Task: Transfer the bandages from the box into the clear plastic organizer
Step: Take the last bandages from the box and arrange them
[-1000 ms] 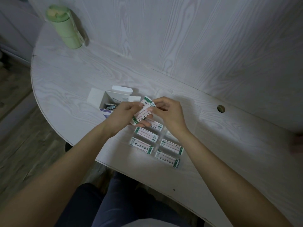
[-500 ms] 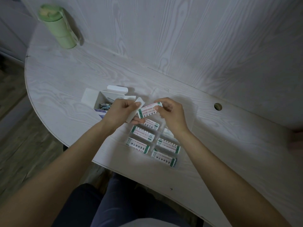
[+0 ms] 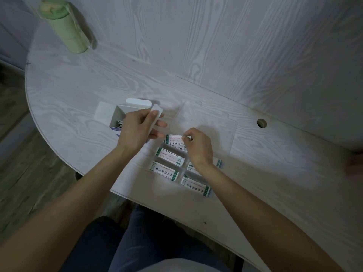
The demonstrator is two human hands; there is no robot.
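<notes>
A small white cardboard box (image 3: pixel 115 116) stands open on the table, a dark bundle showing inside it. My left hand (image 3: pixel 137 130) holds a stack of white bandage strips (image 3: pixel 156 114) just right of the box. My right hand (image 3: pixel 196 146) pinches one green-and-white bandage (image 3: pixel 173 138) and lowers it flat over the top-left compartment of the clear plastic organizer (image 3: pixel 183 167). Several compartments hold bandages (image 3: pixel 170 155), and my right wrist hides part of the right column. The organizer's clear lid (image 3: pixel 212 124) lies open behind it.
A green bottle (image 3: pixel 64 30) stands at the table's far left. A round cable hole (image 3: pixel 261 123) is in the tabletop to the right. The table's curved front edge (image 3: pixel 125 195) runs just below the organizer, above my lap. A wall panel rises behind.
My hands have parted. The right one carried a single bandage down to the organizer, while the left one stayed by the box with the remaining strips.
</notes>
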